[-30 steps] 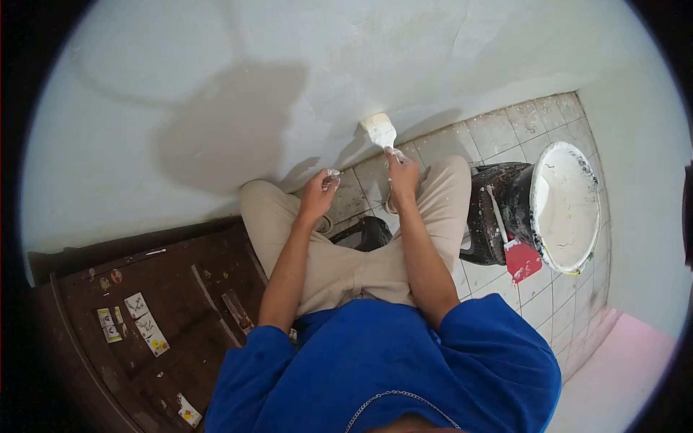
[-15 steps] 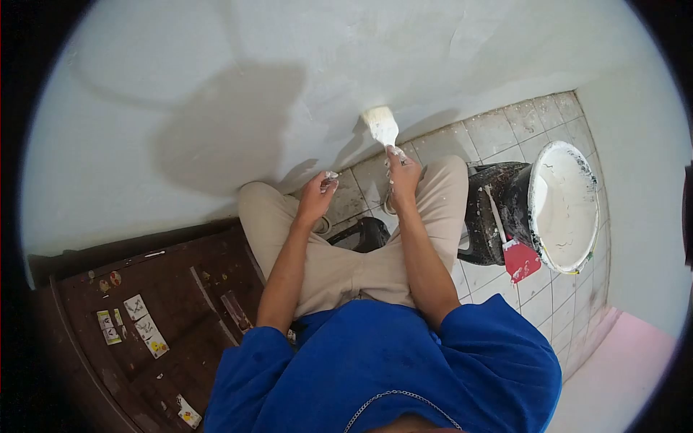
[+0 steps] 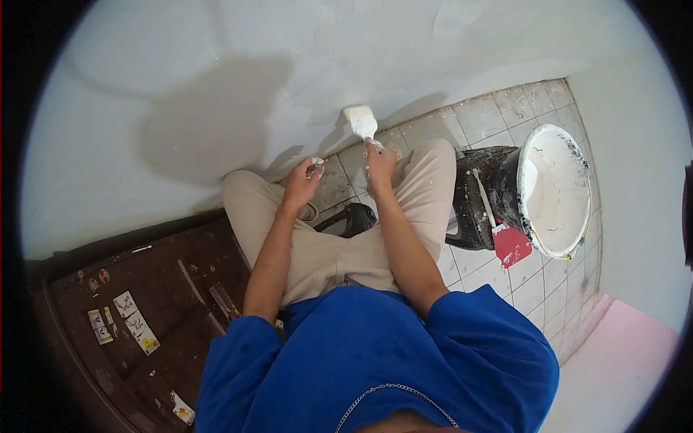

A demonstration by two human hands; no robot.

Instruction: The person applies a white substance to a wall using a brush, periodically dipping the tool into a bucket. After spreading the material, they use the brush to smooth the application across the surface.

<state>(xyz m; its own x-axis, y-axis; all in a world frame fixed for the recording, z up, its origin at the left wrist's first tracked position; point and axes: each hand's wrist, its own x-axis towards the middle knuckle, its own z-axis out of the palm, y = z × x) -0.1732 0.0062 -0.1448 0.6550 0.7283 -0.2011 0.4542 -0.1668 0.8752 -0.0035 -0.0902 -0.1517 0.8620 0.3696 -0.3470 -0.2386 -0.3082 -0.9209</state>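
Note:
My right hand is closed round the handle of a wide paintbrush, its bristle end against the pale wall near the floor. White paint marks the fingers. Over my knee, my left hand is curled closed, with white smears on the fingertips; whatever it may hold is hidden. To the right, a bucket of white paint rests tilted towards me on a black stool. A red scraper with a white handle lies against the stool, near the bucket.
White floor tiles with paint spots run along the wall to a corner. On the left lies a dark brown wooden panel with stickers. A black plastic piece shows between my legs. A pink surface is at lower right.
The brush and my right hand have shifted a little to the left along the wall. My view has moved slightly too. The bucket and scraper have stayed in place.

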